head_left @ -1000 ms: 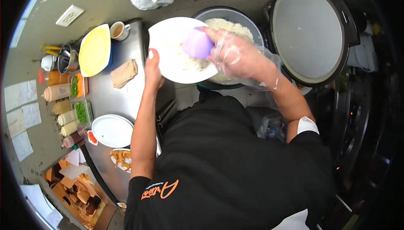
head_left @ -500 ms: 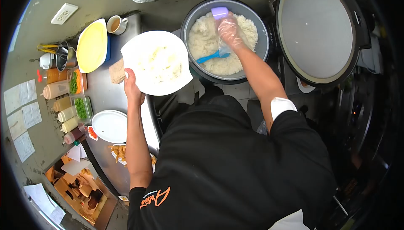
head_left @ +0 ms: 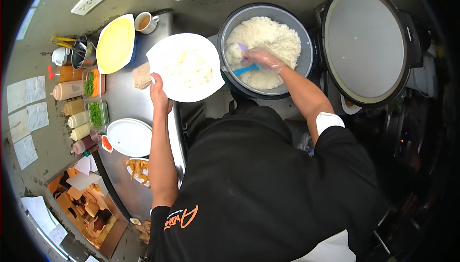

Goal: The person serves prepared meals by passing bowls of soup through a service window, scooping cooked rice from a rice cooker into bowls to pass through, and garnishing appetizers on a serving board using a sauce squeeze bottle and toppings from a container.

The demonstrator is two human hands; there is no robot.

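My left hand (head_left: pixel 160 95) grips the lower left edge of a white bowl (head_left: pixel 160 51), thumb on the rim. White rice (head_left: pixel 191 70) lies in the bowl, which is held just left of a large rice cooker (head_left: pixel 223 31). Inside the cooker, my right hand (head_left: pixel 264 59), in a clear plastic glove, is closed around a purple rice scoop (head_left: pixel 243 47). The scoop is partly hidden by my fingers and the rice (head_left: pixel 268 31). A blue paddle (head_left: pixel 246 69) rests in the rice just below that hand.
The cooker's lid (head_left: pixel 364 46) stands raised at right. On the steel counter (head_left: pixel 122 92) are a yellow-filled tray (head_left: pixel 116 44), a cup (head_left: pixel 145 23), tubs of chopped greens (head_left: pixel 95 113), white oval plates (head_left: pixel 128 137) and fried food (head_left: pixel 138 170). Sauce bottles (head_left: pixel 64 91) line the wall.
My right hand has moved down and toward the left side of the pot with the purple scoop, whose blade was plainly visible above the rice. The bowl stays in my left hand.
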